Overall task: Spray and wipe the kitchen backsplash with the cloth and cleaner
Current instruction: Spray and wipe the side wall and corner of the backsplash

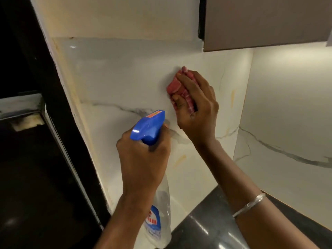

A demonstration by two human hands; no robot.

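The backsplash [125, 83] is white marble-look tile with grey veins and a few yellowish streaks. My right hand [195, 108] grips a bunched pink cloth [175, 87] and holds it against the tile near the middle of the wall. My left hand [143, 159] grips the neck of a clear spray bottle [158, 218] with a blue trigger head [148, 126]. The nozzle points at the wall, just left of and below the cloth. A finger lies at the front of the trigger.
A brown upper cabinet [269, 22] hangs above on the right. The tiled side wall [287, 105] meets the backsplash at a corner. A dark glossy countertop [206, 227] lies below. A dark tall surface [27, 159] borders the backsplash on the left.
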